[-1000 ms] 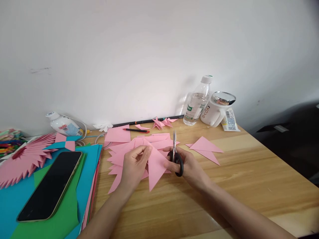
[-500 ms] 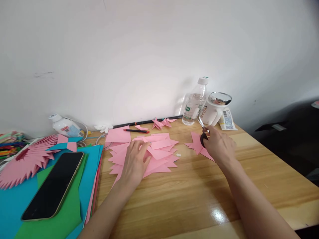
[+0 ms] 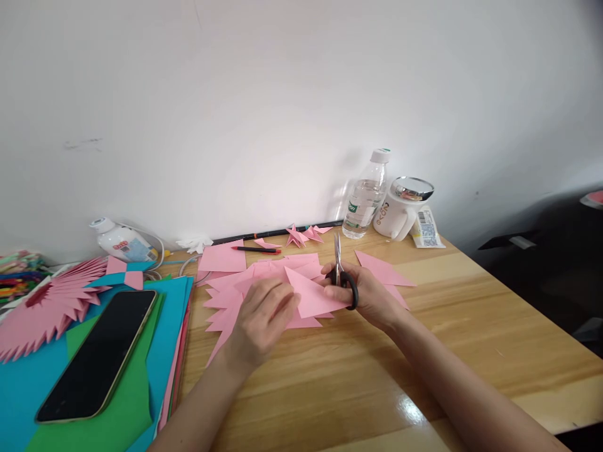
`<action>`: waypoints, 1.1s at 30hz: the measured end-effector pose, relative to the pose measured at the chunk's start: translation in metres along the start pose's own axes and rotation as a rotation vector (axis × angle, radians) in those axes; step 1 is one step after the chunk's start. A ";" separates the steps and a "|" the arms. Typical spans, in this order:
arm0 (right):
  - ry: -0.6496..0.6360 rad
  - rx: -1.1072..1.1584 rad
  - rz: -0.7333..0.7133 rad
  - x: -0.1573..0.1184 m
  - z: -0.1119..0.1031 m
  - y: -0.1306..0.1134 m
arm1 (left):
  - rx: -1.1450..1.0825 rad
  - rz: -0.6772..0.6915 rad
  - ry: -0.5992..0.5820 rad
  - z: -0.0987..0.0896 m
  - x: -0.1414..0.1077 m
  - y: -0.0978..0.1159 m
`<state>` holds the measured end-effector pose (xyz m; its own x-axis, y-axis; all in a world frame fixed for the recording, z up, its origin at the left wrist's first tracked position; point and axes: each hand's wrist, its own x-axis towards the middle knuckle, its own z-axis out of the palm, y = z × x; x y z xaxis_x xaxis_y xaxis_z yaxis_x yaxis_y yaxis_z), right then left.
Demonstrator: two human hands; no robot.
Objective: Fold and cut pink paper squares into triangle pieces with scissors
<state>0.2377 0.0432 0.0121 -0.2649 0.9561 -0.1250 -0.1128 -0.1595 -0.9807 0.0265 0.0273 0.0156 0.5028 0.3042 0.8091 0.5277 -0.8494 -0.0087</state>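
Black-handled scissors [image 3: 349,290] are in my right hand [image 3: 365,292], blades pointing up and away. The same hand pinches the right end of a pink pointed paper piece [image 3: 313,298]. My left hand [image 3: 264,320] is closed at the left edge of that piece, its fingertips together; they appear to hold the paper's edge. Under and behind both hands lies a spread pile of pink pointed papers [image 3: 226,298]. To the right of my right hand, more pink pointed pieces [image 3: 384,271] rest on the wooden table [image 3: 377,389].
A black pen [image 3: 257,250] and folded pink stars [image 3: 296,236] lie behind the pile. At the back right stand a water bottle [image 3: 363,204] and a white mug [image 3: 398,213]. On the left, a phone [image 3: 98,355] rests on coloured paper, near a pink fan [image 3: 56,301] and a white bottle [image 3: 125,242].
My right hand has moved left with the scissors, from the right-hand pieces to the pile. A pink piece is now raised between both hands. My left hand has closed and shifted slightly.
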 end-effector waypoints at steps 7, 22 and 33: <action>0.152 0.062 -0.064 0.004 -0.008 0.004 | 0.191 -0.630 0.372 0.003 0.003 -0.008; 0.543 -0.137 -0.441 0.002 -0.007 0.003 | -0.953 -1.510 0.360 0.001 0.017 -0.009; -0.417 -0.016 -0.048 -0.017 0.030 0.018 | -0.981 -1.434 0.529 -0.003 0.026 -0.006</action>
<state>0.2109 0.0170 0.0016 -0.6252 0.7804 -0.0110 -0.1205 -0.1105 -0.9865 0.0342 0.0384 0.0383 -0.2771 0.9600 -0.0401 -0.3402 -0.0590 0.9385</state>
